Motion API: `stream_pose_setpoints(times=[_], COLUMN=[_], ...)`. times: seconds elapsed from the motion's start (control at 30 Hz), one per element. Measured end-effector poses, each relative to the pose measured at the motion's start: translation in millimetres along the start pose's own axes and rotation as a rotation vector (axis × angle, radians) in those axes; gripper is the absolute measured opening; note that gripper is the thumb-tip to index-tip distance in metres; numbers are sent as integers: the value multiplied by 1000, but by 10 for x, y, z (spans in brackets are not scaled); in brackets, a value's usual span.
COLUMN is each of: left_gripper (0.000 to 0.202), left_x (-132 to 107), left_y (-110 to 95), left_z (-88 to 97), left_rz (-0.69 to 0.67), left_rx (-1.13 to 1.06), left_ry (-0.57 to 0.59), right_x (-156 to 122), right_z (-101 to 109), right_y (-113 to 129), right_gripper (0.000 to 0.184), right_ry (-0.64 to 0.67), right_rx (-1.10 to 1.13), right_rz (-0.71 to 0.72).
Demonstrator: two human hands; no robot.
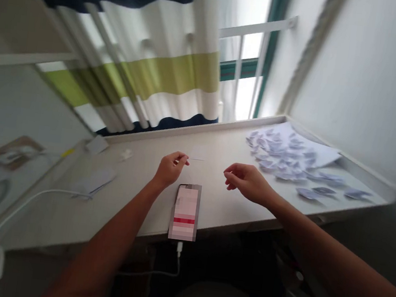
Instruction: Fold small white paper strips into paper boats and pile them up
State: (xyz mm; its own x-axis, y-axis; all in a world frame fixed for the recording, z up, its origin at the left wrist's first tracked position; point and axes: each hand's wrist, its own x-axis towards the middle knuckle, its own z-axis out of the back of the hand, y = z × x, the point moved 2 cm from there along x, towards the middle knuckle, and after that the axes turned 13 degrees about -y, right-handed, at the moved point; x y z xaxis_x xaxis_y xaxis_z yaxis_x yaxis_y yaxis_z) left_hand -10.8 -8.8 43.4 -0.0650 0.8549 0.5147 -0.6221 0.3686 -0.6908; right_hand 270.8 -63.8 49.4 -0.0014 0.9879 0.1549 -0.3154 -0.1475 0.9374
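My left hand (173, 167) is pinched at the near-left corner of a small white piece of paper (197, 154), which barely stands out against the white desk. To its right, my right hand (246, 181) hovers over the desk with loosely curled fingers and nothing visible between them. A phone (185, 212) with a blurred-out screen lies at the desk's front edge, below and between both hands. On the right, many small folded white papers (280, 151) lie in a pile, several of them scattered toward the front.
The white desk (154, 148) has a raised rim at the back. A larger white sheet (322, 154) lies under the pile. At left are loose papers (95, 181), a crumpled white bit (125, 155) and a white cable (33, 195). A charging cable (179, 250) hangs below the phone.
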Motion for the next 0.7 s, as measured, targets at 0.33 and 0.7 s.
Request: stream_pose_setpoints(times=[0.33, 0.7], left_gripper=[28, 36], left_x=[-874, -1139], left_y=[1227, 1752], left_z=[2191, 2541], left_rz=[285, 275], left_rx=[515, 611], left_ry=[-320, -198], right_x=[537, 460], right_z=[-3193, -4533], right_y=[929, 1085], right_gripper=[28, 26], right_ry=[638, 722], right_rx=[-511, -686], right_rz=[804, 1083])
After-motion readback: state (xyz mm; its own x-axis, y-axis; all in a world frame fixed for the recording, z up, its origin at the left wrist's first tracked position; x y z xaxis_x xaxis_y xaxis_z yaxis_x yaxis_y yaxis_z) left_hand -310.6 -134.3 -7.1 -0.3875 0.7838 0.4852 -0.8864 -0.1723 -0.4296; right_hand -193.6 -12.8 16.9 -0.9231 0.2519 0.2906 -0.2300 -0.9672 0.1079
